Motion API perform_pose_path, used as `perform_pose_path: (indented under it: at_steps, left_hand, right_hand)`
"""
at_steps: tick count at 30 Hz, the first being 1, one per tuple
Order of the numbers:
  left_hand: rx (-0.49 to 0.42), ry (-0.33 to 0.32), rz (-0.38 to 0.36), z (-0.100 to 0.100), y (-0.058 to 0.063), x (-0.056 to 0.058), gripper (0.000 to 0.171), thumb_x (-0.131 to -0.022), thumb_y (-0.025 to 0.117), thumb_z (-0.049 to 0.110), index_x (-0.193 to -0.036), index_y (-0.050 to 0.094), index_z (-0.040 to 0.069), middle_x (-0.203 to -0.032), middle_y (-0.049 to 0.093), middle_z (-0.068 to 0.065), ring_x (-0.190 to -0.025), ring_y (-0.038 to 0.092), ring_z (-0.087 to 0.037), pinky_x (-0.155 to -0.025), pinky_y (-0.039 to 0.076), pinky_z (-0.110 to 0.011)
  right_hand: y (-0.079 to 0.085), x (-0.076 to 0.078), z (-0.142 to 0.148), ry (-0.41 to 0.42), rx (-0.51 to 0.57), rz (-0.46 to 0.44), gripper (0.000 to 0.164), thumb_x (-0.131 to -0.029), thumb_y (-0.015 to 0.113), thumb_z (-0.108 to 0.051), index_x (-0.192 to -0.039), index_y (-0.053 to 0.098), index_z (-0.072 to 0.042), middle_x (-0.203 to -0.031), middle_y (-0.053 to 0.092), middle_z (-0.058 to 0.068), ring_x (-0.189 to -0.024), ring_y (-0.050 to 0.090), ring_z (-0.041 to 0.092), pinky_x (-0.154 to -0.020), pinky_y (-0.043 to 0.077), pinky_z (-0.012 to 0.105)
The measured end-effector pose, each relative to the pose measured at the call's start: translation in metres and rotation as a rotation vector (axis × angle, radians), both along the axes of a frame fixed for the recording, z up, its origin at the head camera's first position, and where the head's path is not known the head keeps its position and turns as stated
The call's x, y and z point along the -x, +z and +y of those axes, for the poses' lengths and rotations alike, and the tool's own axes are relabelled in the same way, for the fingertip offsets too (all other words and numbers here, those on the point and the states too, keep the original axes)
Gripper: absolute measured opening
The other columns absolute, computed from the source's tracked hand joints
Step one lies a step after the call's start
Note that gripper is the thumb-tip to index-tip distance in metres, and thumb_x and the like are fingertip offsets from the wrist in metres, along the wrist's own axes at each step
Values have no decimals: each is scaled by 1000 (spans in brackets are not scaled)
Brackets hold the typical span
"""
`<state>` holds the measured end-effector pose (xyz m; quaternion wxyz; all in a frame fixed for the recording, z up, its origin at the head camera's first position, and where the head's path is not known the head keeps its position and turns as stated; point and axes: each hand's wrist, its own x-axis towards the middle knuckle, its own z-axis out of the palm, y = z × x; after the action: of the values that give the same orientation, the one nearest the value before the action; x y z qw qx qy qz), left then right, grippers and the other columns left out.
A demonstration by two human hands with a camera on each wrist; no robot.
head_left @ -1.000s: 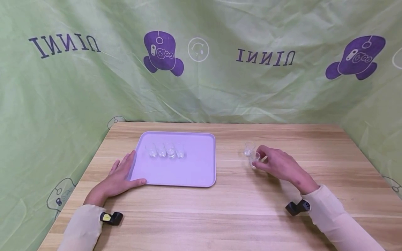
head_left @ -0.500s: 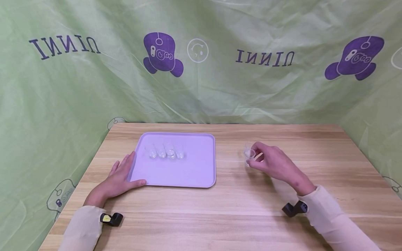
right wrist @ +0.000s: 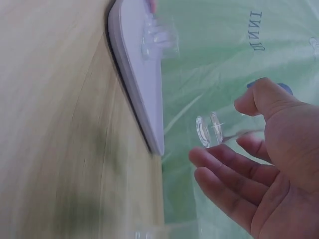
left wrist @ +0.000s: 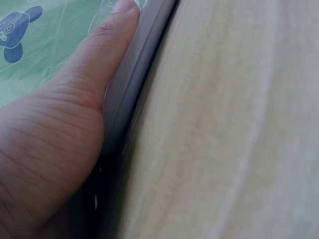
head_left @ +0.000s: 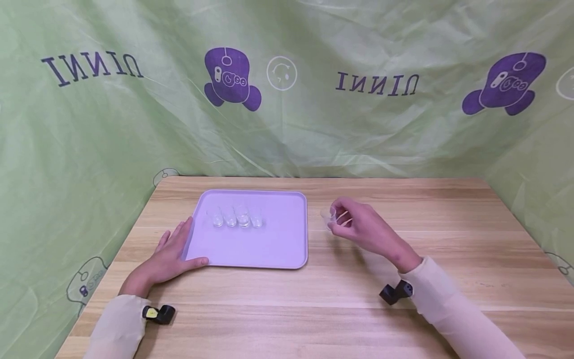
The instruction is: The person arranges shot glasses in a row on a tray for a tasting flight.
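Note:
My right hand [head_left: 365,227] pinches a small clear shot glass [head_left: 328,218] between thumb and fingers, above the table just right of the lilac tray [head_left: 273,247]. In the right wrist view the thick base of that shot glass [right wrist: 208,130] points towards the tray. Several similar clear glasses [head_left: 243,219] stand in a row on the tray's left half. My left hand [head_left: 163,259] rests against the tray's left edge, fingers straight and thumb along the near-left corner. In the left wrist view the thumb [left wrist: 102,45] lies along the tray rim [left wrist: 132,74].
Another clear glass [right wrist: 167,232] shows at the bottom of the right wrist view; in the head view my right hand hides it. The wooden table [head_left: 269,319] ends at a green printed curtain [head_left: 314,134] behind and at both sides.
My right hand has lifted the shot glass and carried it left towards the tray, away from the other glass at the right. The left hand and tray have stayed put.

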<state>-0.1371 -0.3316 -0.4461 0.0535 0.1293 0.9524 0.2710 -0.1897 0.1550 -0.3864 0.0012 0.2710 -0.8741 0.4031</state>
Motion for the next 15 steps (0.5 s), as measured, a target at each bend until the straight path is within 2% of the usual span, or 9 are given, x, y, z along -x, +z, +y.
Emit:
perform_pose_path:
  at_steps: [7, 15]
  left_hand:
    - [-7, -9, -2, 0, 1, -1, 118, -90, 76, 49, -161, -1, -6, -166, 6, -31, -152, 4, -49, -120, -9, -59]
    - [12, -4, -11, -2, 0, 0, 119, -91, 74, 51, -162, -3, -4, -166, 6, -31, -153, 3, -46, -120, -9, -58]
  right_hand:
    - [-1, 7, -23, 59, 45, -36, 19, -91, 76, -11, -105, 64, -8, -96, 70, 2, -91, 69, 17, -79, 59, 30]
    - [-5, 22, -52, 101, 111, -98, 19, -91, 78, -11, -104, 65, -5, -99, 71, 5, -92, 70, 18, -80, 59, 30]
